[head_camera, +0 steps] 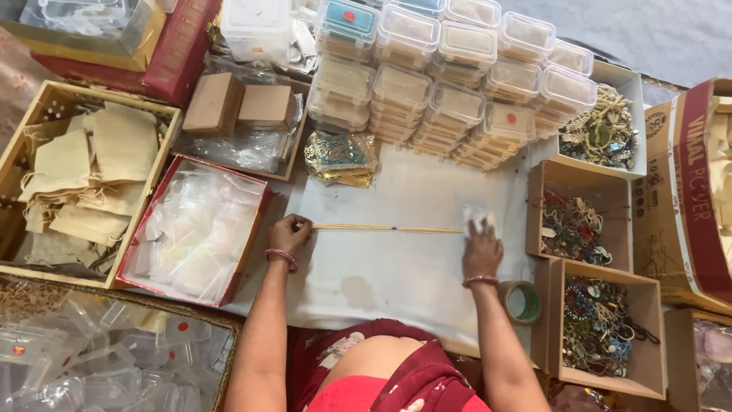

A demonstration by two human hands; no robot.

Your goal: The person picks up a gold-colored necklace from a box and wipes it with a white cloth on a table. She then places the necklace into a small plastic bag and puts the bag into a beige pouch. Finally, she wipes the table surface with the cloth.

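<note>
Left hand [292, 233] pinched one end of a thin yellow stick [385, 228], grip narrow on it. The stick lay flat across the white cloth [396, 267]. Right hand [482, 248] pressed a small clear pouch [479, 218] at the other end; grip unclear. Red box [255, 236] held clear pouches, the wooden tray [23, 130] cloth bags, cardboard boxes [537, 191] tangled bead jewellery. Tape roll [521, 302] sat by the right wrist.

White-covered worktop [396, 275]: thin yellow stick [389, 228] centre; tape roll [521, 301] right; stacked clear boxes [450, 84] far; gold packets [341, 156] far left.
</note>
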